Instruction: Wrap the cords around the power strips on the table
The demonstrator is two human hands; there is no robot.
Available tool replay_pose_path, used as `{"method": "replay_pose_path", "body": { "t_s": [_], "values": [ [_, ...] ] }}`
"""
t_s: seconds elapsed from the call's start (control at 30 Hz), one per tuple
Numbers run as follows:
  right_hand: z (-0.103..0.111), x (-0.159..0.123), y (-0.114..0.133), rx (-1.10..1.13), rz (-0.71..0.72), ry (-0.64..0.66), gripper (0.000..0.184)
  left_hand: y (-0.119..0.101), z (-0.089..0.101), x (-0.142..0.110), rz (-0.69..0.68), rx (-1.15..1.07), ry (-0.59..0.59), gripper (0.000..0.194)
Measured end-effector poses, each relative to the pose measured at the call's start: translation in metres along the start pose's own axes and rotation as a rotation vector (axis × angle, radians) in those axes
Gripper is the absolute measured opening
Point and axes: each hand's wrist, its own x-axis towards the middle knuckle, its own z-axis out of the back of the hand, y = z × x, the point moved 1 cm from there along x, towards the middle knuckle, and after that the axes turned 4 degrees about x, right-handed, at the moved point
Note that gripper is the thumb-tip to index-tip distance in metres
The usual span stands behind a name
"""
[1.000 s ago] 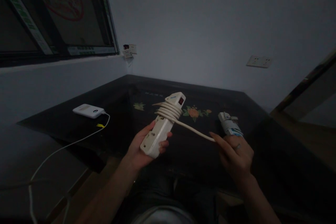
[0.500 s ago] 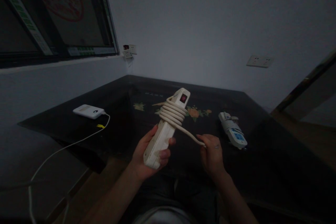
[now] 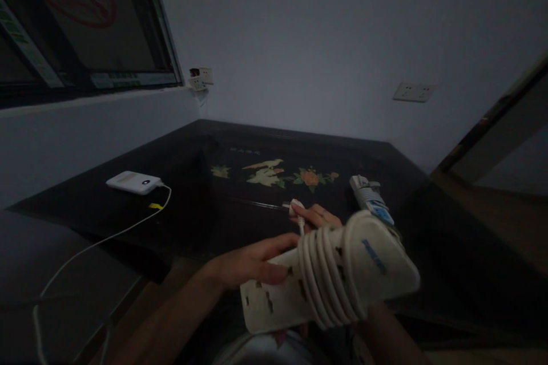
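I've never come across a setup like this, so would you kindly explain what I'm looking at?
Gladly. There is no machine here, just a person's two bare hands. The view comes from a camera worn on the person's head, looking forward and down.

The left hand holds a white power strip, thumb on its socket side, with a cord wound around it. Beyond the strip, the right hand grips a plug.

On the black table, a white device lies to the left and a second power strip to the right.
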Motion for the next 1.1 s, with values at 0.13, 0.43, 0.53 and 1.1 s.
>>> {"method": "replay_pose_path", "body": {
  "t_s": [0.13, 0.43, 0.53, 1.1],
  "values": [
    [0.007, 0.011, 0.013, 0.089, 0.31, -0.25, 0.034, -0.002, 0.006, -0.002, 0.083, 0.489, 0.03, 0.059],
    [0.037, 0.021, 0.022, 0.683, 0.019, 0.242, 0.028, -0.006, 0.005, -0.007, 0.256, 0.938, -0.12, 0.05],
    [0.049, 0.022, 0.025, 0.752, -0.064, 0.317, 0.011, -0.001, 0.009, -0.002, 0.268, 1.009, -0.19, 0.047],
    [0.028, 0.003, 0.072, 0.207, 0.046, 0.285, 0.051, 0.037, 0.041, 0.015, -0.002, 0.687, -0.537, 0.06]
  ]
}}
